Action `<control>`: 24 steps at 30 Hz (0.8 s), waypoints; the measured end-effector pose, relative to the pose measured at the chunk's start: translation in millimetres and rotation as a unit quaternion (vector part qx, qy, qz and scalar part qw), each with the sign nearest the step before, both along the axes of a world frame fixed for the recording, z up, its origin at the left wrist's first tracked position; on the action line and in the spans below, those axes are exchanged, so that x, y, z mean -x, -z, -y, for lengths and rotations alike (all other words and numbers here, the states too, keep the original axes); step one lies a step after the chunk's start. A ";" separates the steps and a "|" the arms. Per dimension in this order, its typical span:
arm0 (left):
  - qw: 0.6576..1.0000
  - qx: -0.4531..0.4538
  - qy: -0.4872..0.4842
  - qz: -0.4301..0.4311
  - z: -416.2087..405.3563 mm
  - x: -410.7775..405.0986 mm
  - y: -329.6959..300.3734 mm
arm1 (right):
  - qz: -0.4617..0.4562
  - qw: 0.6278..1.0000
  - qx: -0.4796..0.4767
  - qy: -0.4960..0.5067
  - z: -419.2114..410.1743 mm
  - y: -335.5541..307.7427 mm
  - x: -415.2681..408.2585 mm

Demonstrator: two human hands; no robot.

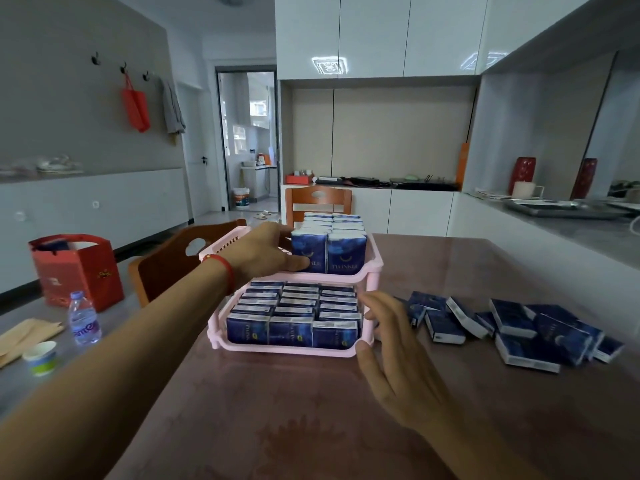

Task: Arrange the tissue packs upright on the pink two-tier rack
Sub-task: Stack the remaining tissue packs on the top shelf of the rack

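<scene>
The pink two-tier rack [375,271] stands in the middle of the brown table. Its lower tier is packed with upright dark blue tissue packs [294,311]. On the upper tier two rows of upright packs [346,252] fill the right part. My left hand [266,252] reaches into the upper tier's left side, its thumb against the front of the nearest pack. Fingers spread, my right hand [391,355] hovers at the rack's lower right corner and holds nothing. Several loose packs [512,323] lie flat on the table to the right.
A water bottle [84,318], a paper cup [41,358] and a red gift bag [78,268] stand at the left. Two wooden chairs [173,261] sit behind and to the left of the rack. A grey counter [571,226] runs along the right.
</scene>
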State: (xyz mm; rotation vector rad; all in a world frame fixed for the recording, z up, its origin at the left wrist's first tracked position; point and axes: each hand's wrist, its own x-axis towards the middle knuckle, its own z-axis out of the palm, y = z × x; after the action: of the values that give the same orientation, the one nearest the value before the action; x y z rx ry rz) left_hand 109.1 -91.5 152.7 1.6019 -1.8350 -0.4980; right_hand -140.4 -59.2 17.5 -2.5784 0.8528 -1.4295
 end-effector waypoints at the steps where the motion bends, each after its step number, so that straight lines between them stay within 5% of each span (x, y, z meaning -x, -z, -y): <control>1: 1.000 0.000 -0.003 0.002 -0.3 2.3 -0.2 | -0.001 1.000 0.002 0.003 0.6 -0.1 0.2; 10: 0.997 0.010 -0.052 0.056 -6.3 14.8 4.3 | -0.020 0.998 -0.009 0.058 16.5 6.1 8.0; 14: 0.994 0.039 -0.077 0.071 -23.9 20.3 7.1 | -0.013 0.983 -0.049 0.179 38.3 13.4 18.3; 16: 0.972 0.173 -0.132 0.083 -39.6 25.7 17.1 | -0.019 0.961 -0.089 0.262 51.8 12.3 29.2; 19: 0.901 0.408 -0.131 0.071 -69.4 47.6 43.6 | -0.164 0.894 -0.120 0.400 69.7 14.8 52.5; 21: 0.897 0.433 -0.050 0.067 -83.1 71.6 66.4 | -0.235 0.854 -0.164 0.434 75.0 20.3 64.6; 24: 0.930 0.347 0.074 0.095 -82.2 105.5 104.5 | -0.281 0.824 -0.188 0.454 76.5 22.3 67.4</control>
State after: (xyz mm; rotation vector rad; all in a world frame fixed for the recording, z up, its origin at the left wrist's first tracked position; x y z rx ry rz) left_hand 3.6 -9.4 48.2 1.0527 -1.9752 0.2491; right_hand -207.8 -135.7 -4.7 -2.3205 2.3799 -0.3772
